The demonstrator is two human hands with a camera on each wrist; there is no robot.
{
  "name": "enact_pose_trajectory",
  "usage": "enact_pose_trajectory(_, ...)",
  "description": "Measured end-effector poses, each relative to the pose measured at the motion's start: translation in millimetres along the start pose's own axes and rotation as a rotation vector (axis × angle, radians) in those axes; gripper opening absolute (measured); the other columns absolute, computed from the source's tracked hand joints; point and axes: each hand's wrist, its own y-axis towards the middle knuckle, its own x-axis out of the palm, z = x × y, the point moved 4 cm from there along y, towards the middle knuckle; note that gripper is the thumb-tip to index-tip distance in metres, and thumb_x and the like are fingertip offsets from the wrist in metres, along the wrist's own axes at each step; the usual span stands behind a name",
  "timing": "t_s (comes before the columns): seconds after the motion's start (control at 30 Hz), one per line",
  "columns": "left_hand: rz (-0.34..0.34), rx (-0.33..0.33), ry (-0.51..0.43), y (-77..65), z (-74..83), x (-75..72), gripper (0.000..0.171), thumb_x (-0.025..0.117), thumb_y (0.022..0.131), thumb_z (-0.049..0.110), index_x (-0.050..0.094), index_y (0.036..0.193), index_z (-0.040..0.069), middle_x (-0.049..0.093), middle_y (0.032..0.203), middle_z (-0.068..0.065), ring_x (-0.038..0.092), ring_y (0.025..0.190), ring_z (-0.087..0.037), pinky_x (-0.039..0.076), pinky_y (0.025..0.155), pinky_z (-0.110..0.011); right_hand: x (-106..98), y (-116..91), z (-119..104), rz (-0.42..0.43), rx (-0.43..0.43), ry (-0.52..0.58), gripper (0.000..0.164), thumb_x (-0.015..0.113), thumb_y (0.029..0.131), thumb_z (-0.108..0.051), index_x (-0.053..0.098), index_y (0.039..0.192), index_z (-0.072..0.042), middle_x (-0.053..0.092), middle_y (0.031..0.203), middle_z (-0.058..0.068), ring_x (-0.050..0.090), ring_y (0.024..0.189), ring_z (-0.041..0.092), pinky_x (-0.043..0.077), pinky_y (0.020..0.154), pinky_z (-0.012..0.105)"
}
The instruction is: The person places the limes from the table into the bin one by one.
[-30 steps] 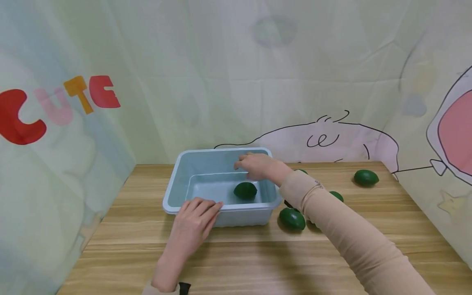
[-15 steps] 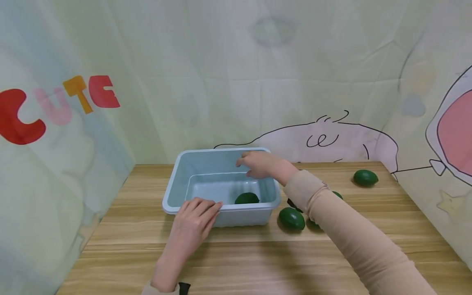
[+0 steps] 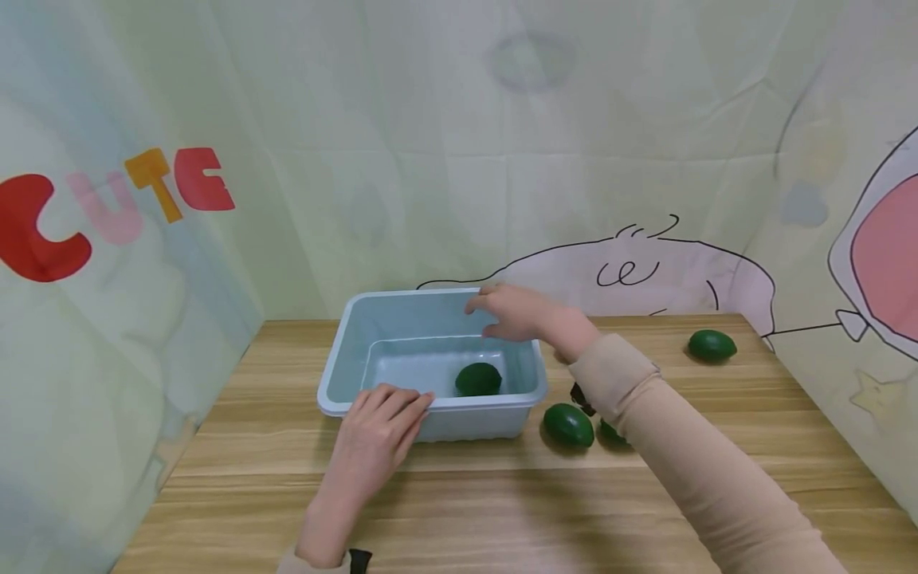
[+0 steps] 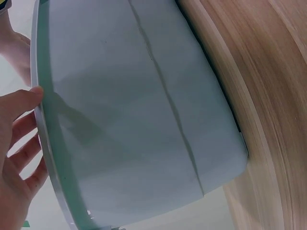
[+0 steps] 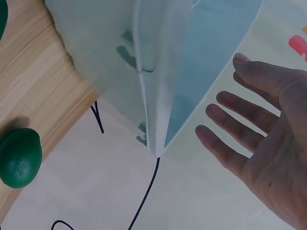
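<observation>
Printed cloth (image 3: 430, 159) hangs behind and beside a wood-grained desk (image 3: 445, 510), with the letters CUTE (image 3: 192, 179) at the left and a pink balloon (image 3: 889, 251) at the right. From the head view, a pale blue bin (image 3: 473, 422) stands toward the back of the desk, 1 green fruit (image 3: 478, 379) lying inside it. The left hand (image 3: 376, 434) lies over the near rim; the right hand (image 3: 519, 311) is at the far right corner, fingers loosely bent. Another 2 green fruits (image 3: 568, 426) lie to the right of the bin, 1 partly hidden by a beige sleeve (image 3: 703, 454); 1 more sits well apart at the right rear.

Left wrist view: thumb and fingers pinch the rim from opposite sides.

Right wrist view: the hand is open and empty, fingers apart, beside the bin.
</observation>
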Motion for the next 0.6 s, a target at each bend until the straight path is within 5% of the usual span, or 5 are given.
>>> enact_pose_trajectory(0.6, 0.005, 0.003, -0.004, 0.9, -0.5, 1.2, 0.026, 0.073, 0.078, 0.012, 0.075, 0.105, 0.013, 0.071, 0.091, 0.001, 0.061, 0.084, -0.019, 0.047, 0.07, -0.035, -8.9, -28.2, 2.7, 0.103, 0.028, 0.023, 0.04, 0.065, 0.092, -0.021, 0.058, 0.13, -0.013, 0.058, 0.127, 0.01, 0.054, 0.12, 0.029, 0.049, 0.099, 0.043)
